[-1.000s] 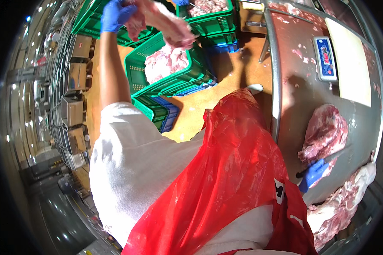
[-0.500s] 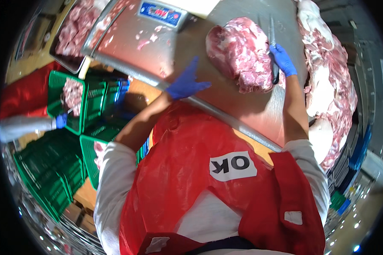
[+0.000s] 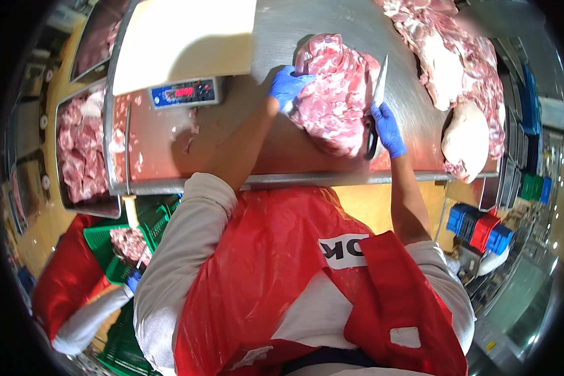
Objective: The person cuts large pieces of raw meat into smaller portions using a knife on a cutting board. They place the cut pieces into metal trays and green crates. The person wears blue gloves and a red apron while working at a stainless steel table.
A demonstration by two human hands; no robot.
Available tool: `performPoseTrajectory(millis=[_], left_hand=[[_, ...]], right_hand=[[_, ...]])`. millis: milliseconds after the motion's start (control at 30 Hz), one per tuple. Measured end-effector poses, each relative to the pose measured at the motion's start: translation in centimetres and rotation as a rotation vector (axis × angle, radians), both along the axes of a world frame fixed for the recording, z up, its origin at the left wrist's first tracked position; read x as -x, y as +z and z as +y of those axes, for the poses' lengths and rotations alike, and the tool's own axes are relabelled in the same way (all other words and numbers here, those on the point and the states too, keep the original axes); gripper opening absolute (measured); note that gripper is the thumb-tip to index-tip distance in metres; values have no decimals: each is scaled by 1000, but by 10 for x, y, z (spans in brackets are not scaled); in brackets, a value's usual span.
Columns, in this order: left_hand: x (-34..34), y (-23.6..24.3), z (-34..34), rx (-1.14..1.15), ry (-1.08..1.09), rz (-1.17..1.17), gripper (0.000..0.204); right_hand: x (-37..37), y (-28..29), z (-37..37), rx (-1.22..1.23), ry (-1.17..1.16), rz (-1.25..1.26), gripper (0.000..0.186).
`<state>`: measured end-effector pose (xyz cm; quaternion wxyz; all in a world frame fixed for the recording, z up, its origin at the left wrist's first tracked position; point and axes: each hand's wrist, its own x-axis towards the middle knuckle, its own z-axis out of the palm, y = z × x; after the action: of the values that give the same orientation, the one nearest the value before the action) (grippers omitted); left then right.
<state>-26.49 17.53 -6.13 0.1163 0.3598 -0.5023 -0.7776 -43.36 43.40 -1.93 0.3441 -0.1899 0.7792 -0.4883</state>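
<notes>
A large piece of raw pink meat (image 3: pixel 335 94) lies on the steel table in front of me. My left hand (image 3: pixel 288 86), in a blue glove, grips its left edge, thumb side over the top surface. At the meat's right edge, my right hand (image 3: pixel 388 130), gloved in blue too, holds a knife (image 3: pixel 380 84). The blade points away from me, and the black handle shows beside the fingers, close against the meat. Part of my left fingers is hidden at the meat's side.
More meat cuts with pale fat (image 3: pixel 442 69) lie along the table's right side. At left are a pale board (image 3: pixel 188 44), a blue-faced scale (image 3: pixel 185 93) and a metal tray (image 3: pixel 114 207) of meat pieces. Below, a co-worker's gloved hand (image 3: pixel 133 280) is by a green crate (image 3: pixel 97 237).
My left hand has gone from open in the air to the meat's left edge. The meat looks turned and spread longer. The whole view has rotated; the knife stays in my right hand.
</notes>
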Motion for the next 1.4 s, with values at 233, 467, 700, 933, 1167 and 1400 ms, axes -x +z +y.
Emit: performPoseTrajectory(millis=[233,467,700,933,1167,1400], left_hand=[[42,-7,-45,37,-520,-207,47],[76,33,-32,-51,-763,-461,37],[70,12,-18,-48,-870,-610,32],[34,32,22,116,-826,-237,24],[32,1,17,-7,-866,-374,26],[25,47,32,385,-964,-142,31]], right_hand=[[-18,21,54,146,-178,-242,22],[-2,-31,95,197,-125,-257,30],[-37,-10,118,94,-71,-106,22],[-44,52,50,-360,242,309,22],[-4,59,-66,-337,491,80,24],[-7,63,-89,-597,683,65,22]])
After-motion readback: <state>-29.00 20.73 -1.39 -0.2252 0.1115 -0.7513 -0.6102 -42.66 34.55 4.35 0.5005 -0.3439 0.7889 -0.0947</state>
